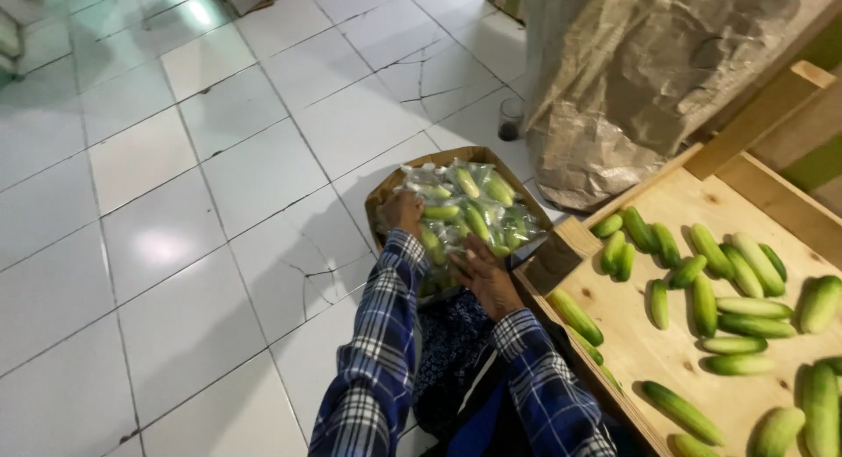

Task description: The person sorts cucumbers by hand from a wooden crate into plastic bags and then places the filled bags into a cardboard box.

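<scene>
Head view: a cardboard box (pixel 526 198) stands on the tiled floor (pixel 175 246), filled to the rim with cucumber packs (pixel 465 207) in clear film. The left hand (pixel 403 213) rests on the packs at the box's left edge, fingers curled over the film; whether it grips a pack cannot be told. The right hand (pixel 487 277) lies spread and flat on the packs at the near side of the box, pressing rather than pinching. Right of the box is a wooden tray (pixel 649 343) carrying loose cucumbers (pixel 728 290); behind the box stand a brown sack (pixel 649 80) and a small glass (pixel 510 119). Handling judgement: each pack is probably light to moderate in weight, with firm contents in thin, slippery film that creases and may tear. Grip across the middle of a pack, around the cucumbers themselves, not by loose film. The full box is likely heavy; support it from beneath.
</scene>
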